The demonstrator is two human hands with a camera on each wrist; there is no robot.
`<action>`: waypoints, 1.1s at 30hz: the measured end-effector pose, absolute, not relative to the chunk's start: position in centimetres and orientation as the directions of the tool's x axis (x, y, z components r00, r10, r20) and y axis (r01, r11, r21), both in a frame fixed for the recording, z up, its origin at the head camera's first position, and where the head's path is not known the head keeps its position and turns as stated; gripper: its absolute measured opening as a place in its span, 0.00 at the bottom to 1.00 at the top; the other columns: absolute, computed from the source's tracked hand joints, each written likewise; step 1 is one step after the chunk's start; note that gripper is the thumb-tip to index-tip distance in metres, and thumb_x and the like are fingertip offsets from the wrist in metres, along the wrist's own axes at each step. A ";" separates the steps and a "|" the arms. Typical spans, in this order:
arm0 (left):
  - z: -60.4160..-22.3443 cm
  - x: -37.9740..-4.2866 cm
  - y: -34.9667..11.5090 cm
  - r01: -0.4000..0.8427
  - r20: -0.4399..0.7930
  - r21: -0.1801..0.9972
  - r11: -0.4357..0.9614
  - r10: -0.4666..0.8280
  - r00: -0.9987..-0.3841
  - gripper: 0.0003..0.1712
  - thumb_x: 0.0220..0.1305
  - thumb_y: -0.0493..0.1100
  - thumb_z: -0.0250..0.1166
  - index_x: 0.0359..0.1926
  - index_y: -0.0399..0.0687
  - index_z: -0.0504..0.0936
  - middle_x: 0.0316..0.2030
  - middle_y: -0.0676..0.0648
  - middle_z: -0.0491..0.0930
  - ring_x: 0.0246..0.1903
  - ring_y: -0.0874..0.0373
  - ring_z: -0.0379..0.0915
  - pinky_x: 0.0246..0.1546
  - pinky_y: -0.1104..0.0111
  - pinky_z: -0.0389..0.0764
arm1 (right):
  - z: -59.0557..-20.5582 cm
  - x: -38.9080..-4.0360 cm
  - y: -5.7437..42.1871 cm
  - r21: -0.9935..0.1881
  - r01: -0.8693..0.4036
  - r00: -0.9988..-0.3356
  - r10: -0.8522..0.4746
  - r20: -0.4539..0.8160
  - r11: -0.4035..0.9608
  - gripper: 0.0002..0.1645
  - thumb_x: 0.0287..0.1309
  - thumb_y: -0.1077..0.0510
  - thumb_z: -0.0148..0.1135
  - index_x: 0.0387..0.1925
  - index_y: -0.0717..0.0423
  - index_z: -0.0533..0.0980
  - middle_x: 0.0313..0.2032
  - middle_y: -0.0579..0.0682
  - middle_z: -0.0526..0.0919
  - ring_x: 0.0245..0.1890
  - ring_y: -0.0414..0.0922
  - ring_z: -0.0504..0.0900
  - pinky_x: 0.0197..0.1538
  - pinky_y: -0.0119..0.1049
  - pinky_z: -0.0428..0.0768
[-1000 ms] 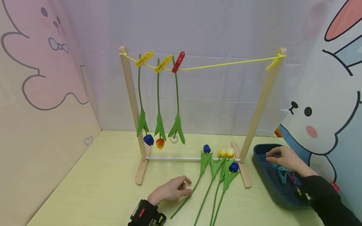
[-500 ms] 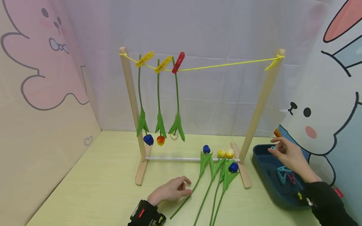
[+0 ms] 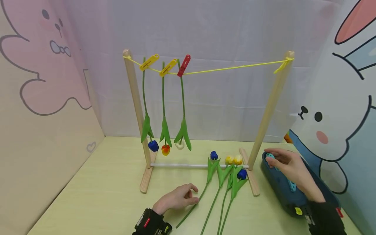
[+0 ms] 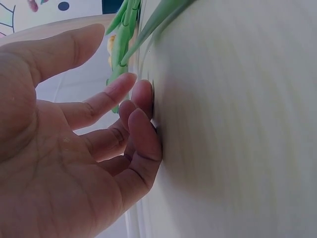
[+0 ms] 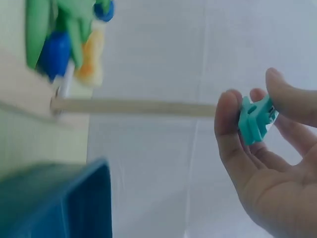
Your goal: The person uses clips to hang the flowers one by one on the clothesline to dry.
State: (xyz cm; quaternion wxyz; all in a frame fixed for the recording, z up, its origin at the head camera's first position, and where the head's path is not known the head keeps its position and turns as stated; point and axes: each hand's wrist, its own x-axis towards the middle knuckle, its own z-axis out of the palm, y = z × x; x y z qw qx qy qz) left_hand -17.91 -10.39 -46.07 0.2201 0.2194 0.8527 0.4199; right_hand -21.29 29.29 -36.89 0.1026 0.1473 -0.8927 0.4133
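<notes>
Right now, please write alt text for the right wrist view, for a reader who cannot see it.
A right hand pinches a turquoise plastic clothespin. Left of it in the picture, blurred, are a pale wooden post, blue and yellow tulips and a dark blue plastic tray.

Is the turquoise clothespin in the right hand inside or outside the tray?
Outside: the right wrist view shows the turquoise clothespin in the grip of the right hand, above the tray's rim.

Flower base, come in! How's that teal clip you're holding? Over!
Right grip pinches teal clip. Left grip rests on table, holding nothing. Three tulips hang on line's left part; nothing seen blocking its right.
</notes>
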 end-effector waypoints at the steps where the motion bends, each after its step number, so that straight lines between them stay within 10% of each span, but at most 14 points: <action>1: -46.1 -17.9 -10.4 0.190 -0.191 0.812 0.551 0.559 -0.807 0.20 0.71 0.46 0.64 0.56 0.37 0.76 0.32 0.52 0.73 0.28 0.65 0.67 0.33 0.73 0.68 | -36.7 -20.9 28.7 -0.733 -0.359 -0.933 -0.192 0.305 0.578 0.20 0.70 0.60 0.60 0.59 0.66 0.76 0.35 0.38 0.85 0.31 0.33 0.84 0.36 0.26 0.82; 11: -46.1 -18.0 -10.3 0.188 -0.199 0.808 0.558 0.558 -0.806 0.20 0.71 0.46 0.64 0.56 0.38 0.76 0.32 0.52 0.73 0.29 0.64 0.67 0.33 0.73 0.69 | -37.6 -20.4 24.2 -0.847 -0.436 -0.893 -0.257 0.368 0.303 0.13 0.75 0.65 0.50 0.48 0.69 0.79 0.27 0.43 0.70 0.31 0.41 0.70 0.33 0.33 0.68; 21: -46.1 -18.0 -10.3 0.186 -0.201 0.810 0.557 0.561 -0.803 0.20 0.71 0.46 0.64 0.56 0.37 0.76 0.32 0.51 0.74 0.29 0.64 0.67 0.34 0.73 0.69 | -37.5 -21.8 20.3 -0.896 -0.443 -0.863 -0.276 0.423 0.010 0.17 0.80 0.59 0.39 0.56 0.45 0.73 0.35 0.38 0.80 0.25 0.44 0.67 0.32 0.36 0.65; 33: -45.7 -17.8 -9.9 0.198 -0.186 0.795 0.573 0.541 -0.820 0.18 0.70 0.44 0.65 0.53 0.37 0.76 0.32 0.50 0.73 0.29 0.63 0.66 0.32 0.73 0.68 | -38.0 -22.3 21.2 -0.927 -0.367 -0.914 -0.158 0.374 -0.073 0.14 0.78 0.58 0.47 0.51 0.57 0.78 0.32 0.40 0.83 0.29 0.45 0.67 0.41 0.31 0.68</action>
